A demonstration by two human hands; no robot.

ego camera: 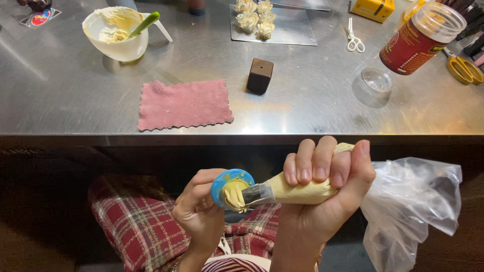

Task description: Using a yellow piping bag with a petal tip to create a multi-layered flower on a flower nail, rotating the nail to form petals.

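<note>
Below surface edge, over lap: piping bag of cream being squeezed in right hand, fist closed around it; metal tip touching blue disc, left hand fingers pinching disc. Pink cloth, dark block lying on surface beyond.

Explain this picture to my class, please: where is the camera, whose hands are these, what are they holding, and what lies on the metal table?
There is one picture, taken by a camera worn on a person's head, looking down at their own two bare hands.

The right hand squeezes a piping bag full of pale cream, its loose plastic end trailing to the right. The metal tip meets a small blue disc held by the left hand, and cream is piled on the disc.

Beyond them is a steel table. On it lie a pink cloth, a white bowl of cream with a green spatula, a dark block, a tray of piped cream flowers, white scissors, yellow scissors, a red jar and a clear lid.
</note>
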